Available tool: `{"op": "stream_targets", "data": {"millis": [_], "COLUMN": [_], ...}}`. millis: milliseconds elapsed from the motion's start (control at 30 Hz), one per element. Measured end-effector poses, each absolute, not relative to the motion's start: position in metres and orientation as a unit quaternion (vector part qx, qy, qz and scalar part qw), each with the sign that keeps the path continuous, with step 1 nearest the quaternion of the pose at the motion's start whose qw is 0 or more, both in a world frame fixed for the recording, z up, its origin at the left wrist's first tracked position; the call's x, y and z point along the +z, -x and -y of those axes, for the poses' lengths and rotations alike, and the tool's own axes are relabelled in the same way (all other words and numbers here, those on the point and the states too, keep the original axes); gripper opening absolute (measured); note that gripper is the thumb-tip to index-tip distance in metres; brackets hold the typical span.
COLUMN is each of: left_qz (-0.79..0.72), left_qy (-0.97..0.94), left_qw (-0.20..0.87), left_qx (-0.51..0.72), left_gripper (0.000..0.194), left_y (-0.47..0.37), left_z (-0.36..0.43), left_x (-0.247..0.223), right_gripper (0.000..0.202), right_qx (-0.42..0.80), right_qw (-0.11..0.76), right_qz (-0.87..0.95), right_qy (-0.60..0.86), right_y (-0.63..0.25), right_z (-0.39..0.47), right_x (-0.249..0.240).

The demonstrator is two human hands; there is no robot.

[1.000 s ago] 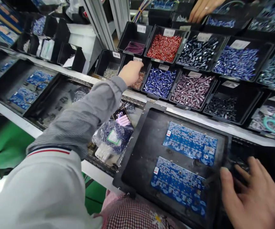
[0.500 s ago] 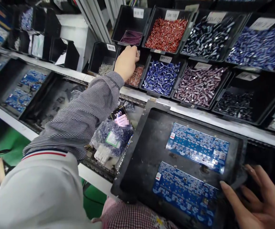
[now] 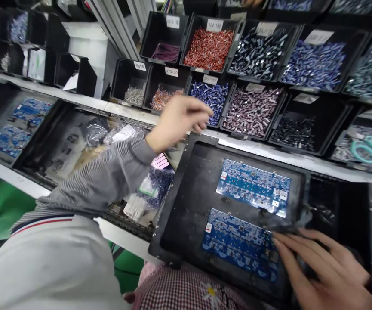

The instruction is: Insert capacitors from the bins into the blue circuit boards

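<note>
My left hand (image 3: 181, 120) is above the front edge of the parts bins, near the bin of blue parts (image 3: 210, 97). Its fingers are pressed together and blurred; anything between them is too small to see. Two blue circuit boards lie in a black tray (image 3: 186, 193), an upper board (image 3: 253, 186) and a lower board (image 3: 237, 245). My right hand (image 3: 321, 262) lies over the tray's right side, fingers stretched out, its fingertips at the right end of the lower board.
Bins of red (image 3: 209, 49), dark (image 3: 258, 56) and mauve parts (image 3: 252, 110) stand behind the tray. Teal scissors (image 3: 366, 150) rest at the far right. Left of the tray are plastic bags (image 3: 136, 206) and a partly covered phone (image 3: 160, 161). Another tray with boards (image 3: 11, 140) sits far left.
My left hand has come out of the bin of small orange parts and moved right and toward the tray. My right hand has shifted left onto the lower board's end. The view has turned slightly right.
</note>
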State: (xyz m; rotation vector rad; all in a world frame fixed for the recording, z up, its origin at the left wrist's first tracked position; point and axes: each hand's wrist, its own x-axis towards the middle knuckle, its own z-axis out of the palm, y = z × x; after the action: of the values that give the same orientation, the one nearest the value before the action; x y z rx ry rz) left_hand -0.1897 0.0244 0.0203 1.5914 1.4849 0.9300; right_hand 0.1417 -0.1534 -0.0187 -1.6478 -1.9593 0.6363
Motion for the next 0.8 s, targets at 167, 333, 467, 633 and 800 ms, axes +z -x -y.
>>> {"op": "stream_targets", "data": {"millis": [167, 333, 467, 633, 800], "left_qz": [-0.437, -0.39, -0.383, -0.447, -0.477], "left_qy": [-0.477, -0.277, -0.233, -0.386, -0.574], "left_qw": [0.714, 0.831, 0.829, 0.738, 0.604], "left_qx": [0.269, 0.283, 0.333, 0.326, 0.281], "left_gripper": [0.016, 0.022, 0.029, 0.034, 0.044], "left_y": [0.128, 0.111, 0.116, 0.121, 0.127], "left_z": [0.079, 0.12, 0.131, 0.136, 0.129], "left_x": [0.016, 0.002, 0.002, 0.008, 0.012], "right_gripper": [0.021, 0.014, 0.011, 0.007, 0.01], "right_qx": [0.13, 0.274, 0.327, 0.29, 0.262], "right_qw": [0.239, 0.33, 0.346, 0.319, 0.298], "right_qz": [0.769, 0.743, 0.702, 0.699, 0.708], "right_qy": [0.578, 0.515, 0.529, 0.57, 0.584], "right_y": [-0.098, -0.071, -0.064, -0.052, -0.043], "right_z": [0.138, 0.149, 0.154, 0.153, 0.153], "right_x": [-0.008, 0.003, 0.001, -0.001, 0.0]}}
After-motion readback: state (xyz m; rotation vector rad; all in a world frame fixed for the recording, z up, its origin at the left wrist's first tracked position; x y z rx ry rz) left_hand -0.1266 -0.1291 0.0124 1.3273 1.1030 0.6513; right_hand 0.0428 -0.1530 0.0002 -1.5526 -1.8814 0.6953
